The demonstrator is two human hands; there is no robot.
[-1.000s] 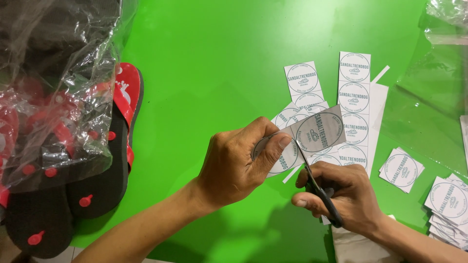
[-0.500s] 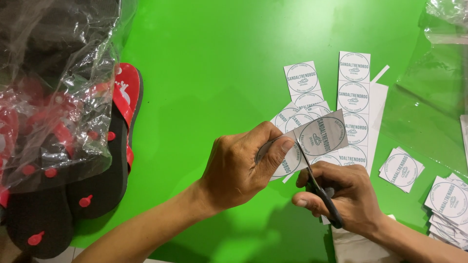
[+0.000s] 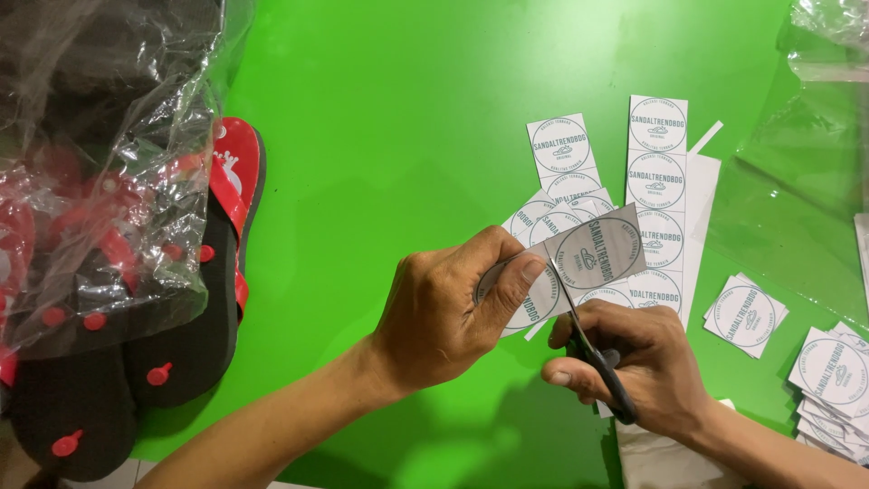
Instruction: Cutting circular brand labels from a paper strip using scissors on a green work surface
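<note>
Fingers of my left hand, centre frame: clenched on a strip of round-printed labels, thumb on top. Fingers of my right hand, lower right of centre: wrapped through black scissors, blades set into the strip between two labels. Beneath and above: uncut label strips flat on the green bench. Right edge: cut single labels and a stack of them; clear plastic bags, upper right. Left edge: black-and-red sandals, partly under crumpled clear wrap.
</note>
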